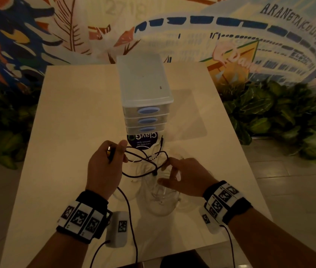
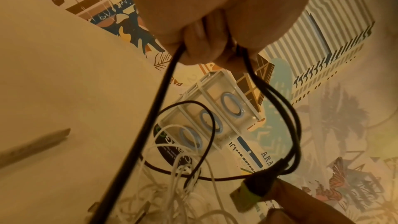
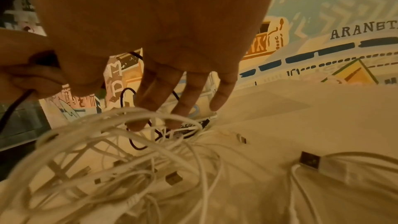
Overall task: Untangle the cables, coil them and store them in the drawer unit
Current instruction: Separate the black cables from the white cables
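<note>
While the left hand (image 1: 105, 167) grips the dark cable (image 1: 143, 163) in curled fingers, raised above the table (image 1: 66, 117), its strands hang free of the white cables (image 1: 159, 200), presumably so crossings show. That white tangle lies on the table just in front of the drawer unit (image 1: 145, 93). Directly over it, the right hand (image 1: 186, 178) pinches the dark cable near its plug between thumb and forefinger; the remaining fingers (image 3: 189, 94) are spread downward into the white loops, probably to pin them during separation. All three drawers appear closed. Judged stage: untangling; no coil is formed yet.
</note>
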Demonstrator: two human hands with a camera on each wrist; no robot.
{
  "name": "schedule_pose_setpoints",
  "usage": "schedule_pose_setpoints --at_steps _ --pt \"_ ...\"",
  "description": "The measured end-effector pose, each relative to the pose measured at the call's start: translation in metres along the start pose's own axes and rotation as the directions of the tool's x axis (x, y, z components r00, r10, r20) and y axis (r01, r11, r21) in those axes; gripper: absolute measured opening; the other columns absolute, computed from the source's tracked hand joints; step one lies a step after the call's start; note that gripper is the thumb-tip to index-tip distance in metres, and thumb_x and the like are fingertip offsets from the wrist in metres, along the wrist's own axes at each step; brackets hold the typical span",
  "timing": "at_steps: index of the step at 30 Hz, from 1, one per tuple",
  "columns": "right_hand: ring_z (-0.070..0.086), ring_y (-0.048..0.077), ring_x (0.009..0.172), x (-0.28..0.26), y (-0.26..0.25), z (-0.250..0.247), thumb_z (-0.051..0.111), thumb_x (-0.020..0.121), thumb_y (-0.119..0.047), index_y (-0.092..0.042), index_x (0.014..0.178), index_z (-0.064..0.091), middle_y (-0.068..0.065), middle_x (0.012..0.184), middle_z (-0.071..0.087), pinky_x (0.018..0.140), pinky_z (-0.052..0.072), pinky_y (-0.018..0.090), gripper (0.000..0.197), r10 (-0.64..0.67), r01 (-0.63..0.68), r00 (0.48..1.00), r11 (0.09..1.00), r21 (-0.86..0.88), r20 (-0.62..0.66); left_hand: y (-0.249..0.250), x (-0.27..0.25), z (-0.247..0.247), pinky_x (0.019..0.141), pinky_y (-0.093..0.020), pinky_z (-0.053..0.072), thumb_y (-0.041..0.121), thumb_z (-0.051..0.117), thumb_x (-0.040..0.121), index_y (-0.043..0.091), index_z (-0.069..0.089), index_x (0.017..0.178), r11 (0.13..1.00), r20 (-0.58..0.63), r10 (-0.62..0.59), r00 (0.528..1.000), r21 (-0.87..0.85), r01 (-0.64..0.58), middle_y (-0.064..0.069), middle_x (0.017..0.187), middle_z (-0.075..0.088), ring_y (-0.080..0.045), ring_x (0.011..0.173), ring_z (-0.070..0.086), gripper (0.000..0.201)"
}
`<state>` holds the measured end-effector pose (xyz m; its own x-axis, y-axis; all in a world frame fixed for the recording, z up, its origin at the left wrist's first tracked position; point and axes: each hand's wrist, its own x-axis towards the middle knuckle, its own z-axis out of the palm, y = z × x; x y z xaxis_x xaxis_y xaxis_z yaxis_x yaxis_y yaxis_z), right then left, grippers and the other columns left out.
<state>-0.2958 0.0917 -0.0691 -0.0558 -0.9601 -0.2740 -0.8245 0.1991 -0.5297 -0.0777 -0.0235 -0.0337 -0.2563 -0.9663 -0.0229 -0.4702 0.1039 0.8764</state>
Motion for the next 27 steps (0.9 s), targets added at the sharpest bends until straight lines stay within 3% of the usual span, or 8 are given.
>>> schedule_pose_setpoints --at_steps 4,7,10,14,17,20,24,27 --pt "0.052 0.003 0.100 0.002 -0.005 0.000 0.053 0.080 -0.077 -0.049 0.118 0.061 -0.024 0.097 0.067 0.098 0.041 0.033 0.048 -0.076 0.079 0.994 0.996 0.031 -0.076 0.005 0.000 -0.003 0.043 -0.016 0.029 0.047 0.054 0.096 0.011 0.060 0.075 0.994 0.113 0.071 0.991 -0.094 -0.060 0.011 0.052 0.060 -0.008 0.037 0.040 0.042" --pt "0.058 0.001 0.105 -0.002 -0.001 -0.001 0.070 0.091 -0.046 -0.049 0.118 0.064 -0.017 0.110 0.070 0.096 0.039 0.018 0.028 -0.136 0.137 0.990 0.952 0.275 -0.023 0.007 -0.002 -0.008 0.045 -0.027 0.036 0.051 0.056 0.090 0.020 0.060 0.073 0.992 0.220 0.095 0.971 -0.097 -0.075 0.002 0.062 0.067 -0.009 0.041 0.042 0.036" --pt "0.065 0.003 0.098 -0.007 0.003 -0.003 0.063 0.095 -0.018 -0.038 0.116 0.071 -0.009 0.106 0.075 0.089 0.046 0.023 0.030 -0.098 0.089 0.995 0.878 0.471 -0.006 0.005 -0.001 -0.011 0.050 -0.020 0.038 0.045 0.064 0.088 0.022 0.063 0.069 0.988 0.332 0.112 0.937 -0.139 -0.069 -0.002 0.058 0.064 -0.011 0.047 0.046 0.030" --pt "0.068 0.017 0.084 -0.003 0.004 -0.012 0.042 0.105 -0.047 -0.018 0.103 0.077 0.004 0.088 0.077 0.079 0.047 0.026 0.045 0.108 -0.047 0.994 0.648 0.760 -0.031 0.004 -0.004 -0.014 0.056 -0.015 0.041 0.041 0.069 0.087 0.020 0.067 0.072 0.990 0.496 0.116 0.861 -0.124 -0.062 0.000 0.053 0.058 -0.007 0.049 0.051 0.026" --pt "0.068 0.006 0.075 0.003 0.007 -0.015 0.055 0.098 -0.050 -0.021 0.092 0.074 -0.005 0.079 0.075 0.074 0.048 0.023 0.036 0.167 -0.105 0.985 0.792 0.601 -0.048 -0.004 -0.007 -0.010 0.054 -0.019 0.040 0.038 0.064 0.095 0.020 0.068 0.085 0.998 0.537 0.056 0.842 -0.043 -0.039 0.008 0.051 0.055 -0.006 0.045 0.047 0.021" --pt "0.065 0.000 0.076 0.007 0.008 -0.010 0.065 0.095 -0.049 -0.028 0.093 0.069 -0.010 0.081 0.073 0.072 0.048 0.016 0.022 0.128 -0.107 0.991 0.919 0.379 -0.032 -0.024 -0.003 -0.004 0.051 -0.023 0.038 0.036 0.056 0.102 0.031 0.062 0.107 0.992 0.401 -0.028 0.916 0.121 -0.022 0.009 0.049 0.054 -0.008 0.043 0.048 0.010" --pt "0.064 0.003 0.078 0.008 0.003 -0.002 0.056 0.097 -0.056 -0.036 0.108 0.059 -0.009 0.085 0.072 0.076 0.052 0.025 0.022 0.116 -0.109 0.993 0.937 0.333 0.000 -0.046 0.003 -0.001 0.057 -0.042 0.049 0.041 0.052 0.102 0.038 0.054 0.123 0.954 0.339 -0.088 0.937 0.300 -0.019 -0.004 0.059 0.058 -0.025 0.058 0.061 0.021" --pt "0.063 0.004 0.080 0.010 -0.004 0.003 0.052 0.097 -0.061 -0.038 0.120 0.054 -0.009 0.090 0.069 0.077 0.052 0.028 0.033 0.161 -0.153 0.987 0.927 0.343 0.004 -0.055 0.005 0.000 0.055 -0.036 0.046 0.043 0.051 0.103 0.033 0.058 0.119 0.922 0.363 -0.134 0.922 0.386 -0.018 0.001 0.068 0.062 -0.023 0.062 0.062 0.020"
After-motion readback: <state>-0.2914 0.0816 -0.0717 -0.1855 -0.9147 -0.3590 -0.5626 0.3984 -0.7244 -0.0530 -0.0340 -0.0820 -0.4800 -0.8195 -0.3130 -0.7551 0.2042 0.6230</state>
